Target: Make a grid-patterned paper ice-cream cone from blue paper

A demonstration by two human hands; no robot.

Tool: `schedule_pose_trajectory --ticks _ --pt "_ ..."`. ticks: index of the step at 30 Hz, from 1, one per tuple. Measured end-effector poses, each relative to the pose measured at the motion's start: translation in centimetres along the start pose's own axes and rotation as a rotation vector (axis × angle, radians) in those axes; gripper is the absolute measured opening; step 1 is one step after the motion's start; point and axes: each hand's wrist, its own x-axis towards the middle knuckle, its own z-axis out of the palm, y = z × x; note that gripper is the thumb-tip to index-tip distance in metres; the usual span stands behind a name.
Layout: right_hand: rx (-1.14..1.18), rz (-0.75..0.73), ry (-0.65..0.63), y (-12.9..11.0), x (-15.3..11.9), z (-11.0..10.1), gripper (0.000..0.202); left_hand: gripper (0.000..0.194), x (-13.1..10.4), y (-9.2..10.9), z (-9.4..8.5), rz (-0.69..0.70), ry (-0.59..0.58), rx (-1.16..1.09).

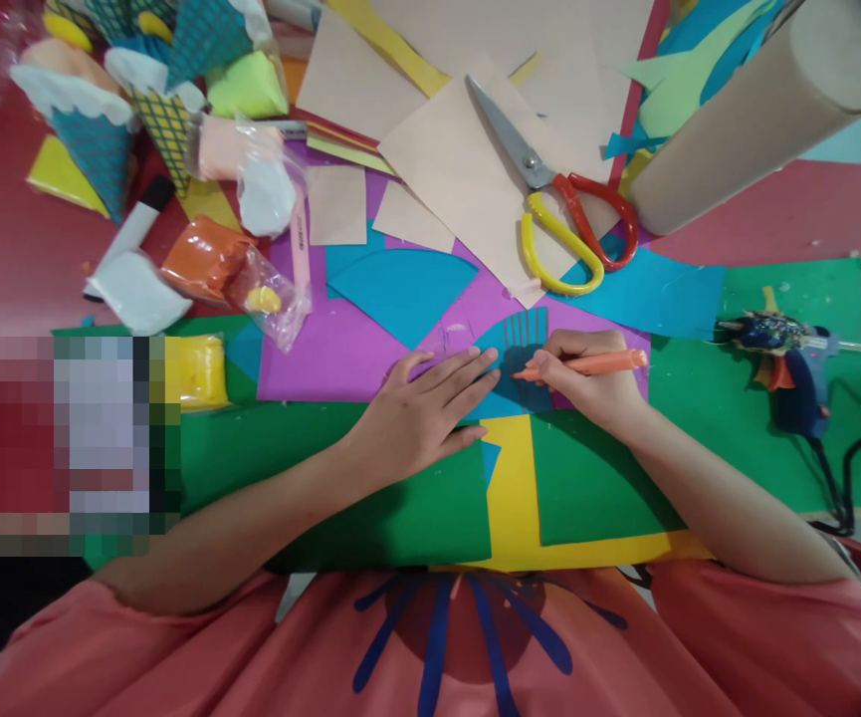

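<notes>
My right hand [590, 383] is closed around an orange marker [601, 364], its tip on a blue foam piece [501, 396] that bears several dark reddish lines. Flat beside the lines lies my left hand [430, 403], fingers spread, its fingertips on the blue piece. Under both is a purple sheet [311, 349] on green sheets [400, 508]. A blue fan-shaped piece [407, 289] rests just beyond my left hand. Scissors [541, 179] with one red and one yellow handle lie open on beige sheets [430, 159].
A glue gun [799, 368] with its cord sits at the right. At the back right a beige roll [765, 110] leans over scraps. Decorated cones [91, 139], clay packets [206, 257] and a black-capped marker [131, 234] occupy the left. A yellow sheet [512, 488] shows near the front edge.
</notes>
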Motion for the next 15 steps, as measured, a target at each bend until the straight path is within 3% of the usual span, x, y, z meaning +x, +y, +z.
schedule_pose_trajectory --ticks 9,15 --pt "0.329 0.039 0.175 0.77 -0.12 -0.28 0.024 0.049 -0.17 -0.33 0.24 -0.021 0.000 0.017" --pt "0.192 0.013 0.001 0.26 -0.21 -0.31 0.021 0.051 -0.27 -0.59 0.49 -0.040 -0.012 0.011"
